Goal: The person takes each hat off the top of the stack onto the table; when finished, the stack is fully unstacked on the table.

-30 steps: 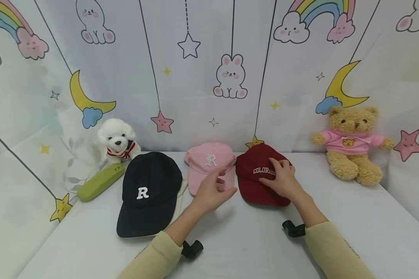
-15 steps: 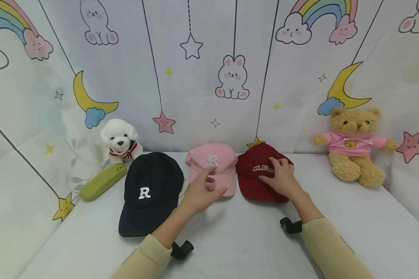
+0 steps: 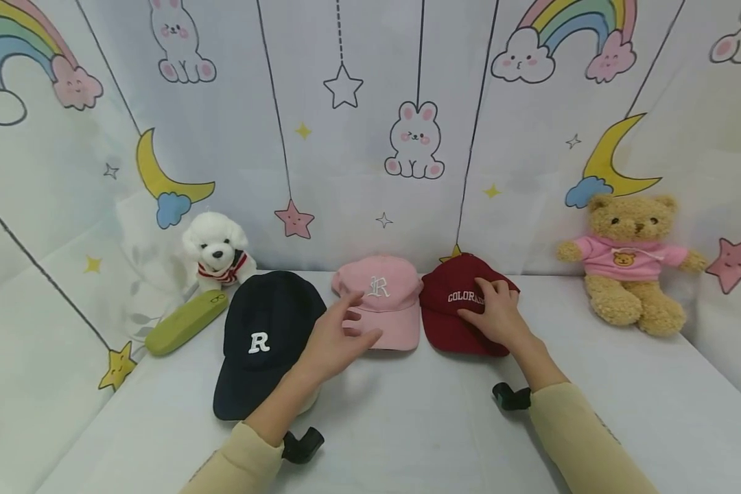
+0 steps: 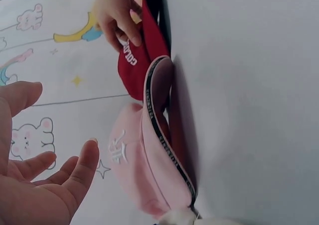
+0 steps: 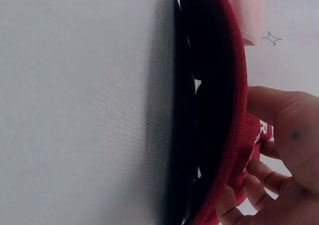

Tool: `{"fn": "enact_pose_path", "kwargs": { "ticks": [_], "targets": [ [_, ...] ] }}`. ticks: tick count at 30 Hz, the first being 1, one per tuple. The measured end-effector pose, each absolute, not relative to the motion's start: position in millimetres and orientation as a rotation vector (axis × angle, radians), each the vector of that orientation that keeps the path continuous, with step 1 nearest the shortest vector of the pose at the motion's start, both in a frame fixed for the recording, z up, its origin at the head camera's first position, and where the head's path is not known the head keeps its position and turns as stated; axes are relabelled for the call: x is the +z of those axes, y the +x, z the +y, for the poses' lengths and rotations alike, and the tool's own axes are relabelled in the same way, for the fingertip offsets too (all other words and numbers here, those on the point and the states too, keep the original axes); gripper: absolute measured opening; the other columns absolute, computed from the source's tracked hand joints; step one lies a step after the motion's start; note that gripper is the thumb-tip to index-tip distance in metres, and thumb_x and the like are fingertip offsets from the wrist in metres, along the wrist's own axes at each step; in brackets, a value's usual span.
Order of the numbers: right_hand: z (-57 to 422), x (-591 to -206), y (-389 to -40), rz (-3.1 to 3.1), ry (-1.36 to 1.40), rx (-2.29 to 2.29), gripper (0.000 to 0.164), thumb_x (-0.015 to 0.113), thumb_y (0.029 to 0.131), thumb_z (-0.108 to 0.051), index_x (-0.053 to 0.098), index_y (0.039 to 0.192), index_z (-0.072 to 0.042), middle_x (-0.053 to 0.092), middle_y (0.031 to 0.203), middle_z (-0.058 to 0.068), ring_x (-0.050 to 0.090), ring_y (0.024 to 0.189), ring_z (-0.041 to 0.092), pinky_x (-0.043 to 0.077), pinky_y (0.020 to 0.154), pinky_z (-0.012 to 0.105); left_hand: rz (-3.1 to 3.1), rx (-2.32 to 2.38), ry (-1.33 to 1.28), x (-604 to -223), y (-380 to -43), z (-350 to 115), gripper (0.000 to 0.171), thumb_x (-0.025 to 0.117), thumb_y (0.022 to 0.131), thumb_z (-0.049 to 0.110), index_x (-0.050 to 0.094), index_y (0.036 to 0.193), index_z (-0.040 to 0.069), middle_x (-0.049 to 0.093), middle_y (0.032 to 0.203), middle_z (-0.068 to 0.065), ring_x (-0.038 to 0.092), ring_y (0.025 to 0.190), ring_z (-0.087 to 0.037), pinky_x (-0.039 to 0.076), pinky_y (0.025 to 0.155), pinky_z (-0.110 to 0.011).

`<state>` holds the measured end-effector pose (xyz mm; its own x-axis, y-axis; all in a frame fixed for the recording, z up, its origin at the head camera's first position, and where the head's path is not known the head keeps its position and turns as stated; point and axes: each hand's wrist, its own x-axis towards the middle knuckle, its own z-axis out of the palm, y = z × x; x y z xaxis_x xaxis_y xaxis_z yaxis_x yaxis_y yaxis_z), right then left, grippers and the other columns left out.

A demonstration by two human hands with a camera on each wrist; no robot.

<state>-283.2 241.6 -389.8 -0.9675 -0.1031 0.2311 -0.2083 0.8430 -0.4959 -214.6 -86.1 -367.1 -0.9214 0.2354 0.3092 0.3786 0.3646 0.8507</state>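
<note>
A dark red baseball cap [image 3: 447, 329] lettered in white sits at the back of the table. My right hand [image 3: 497, 312] grips its crown, thumb on the front and fingers curled over the side; the right wrist view shows the thumb behind the raised brim [image 5: 239, 85]. Left of it lies a pink cap [image 3: 401, 326] with a white embroidered R. My left hand [image 3: 336, 339], holding nothing, hovers with fingers spread, overlapping the edges of the pink cap and the navy cap [image 3: 272, 370]. In the left wrist view its fingers [image 4: 82, 172] are apart from the pink cap.
A white plush dog [image 3: 216, 243] and a green glasses case [image 3: 185, 322] stand at the back left. A teddy bear [image 3: 632, 261] in a pink top sits at the back right. A patterned cloth [image 3: 358, 171] hangs behind the white table [image 3: 432, 425].
My left hand has drawn away leftward from the pink cap's front toward the navy cap. The red cap has shifted slightly back and left under my right hand. The view has tilted slightly.
</note>
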Motion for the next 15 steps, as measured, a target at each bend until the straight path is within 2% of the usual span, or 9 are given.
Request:
{"fn": "enact_pose_path", "kwargs": {
  "ticks": [7,15],
  "targets": [
    [239,-389,-286,-2.816,0.243,0.790,0.075,0.072,0.093,-0.023,0.033,0.148,0.010,0.034,0.135,0.036,0.028,0.120,0.051,0.039,0.091,0.063,-2.437,-1.566,-0.589,-366,-212,-103,0.066,0.078,0.089,0.018,0.048,0.146,0.005,0.056,0.137,-0.011,0.060,0.115,-0.035,0.056,0.090,-0.038],
    [236,-388,-289,-2.804,0.247,0.797,0.074,0.072,0.094,-0.021,0.033,0.147,0.011,0.034,0.135,0.037,0.028,0.121,0.053,0.035,0.094,0.065,-2.437,-1.496,-0.561,-364,-206,-126,0.066,0.079,0.089,0.015,0.047,0.145,0.004,0.054,0.139,-0.013,0.062,0.110,-0.029,0.056,0.089,-0.036]
  ]
}}
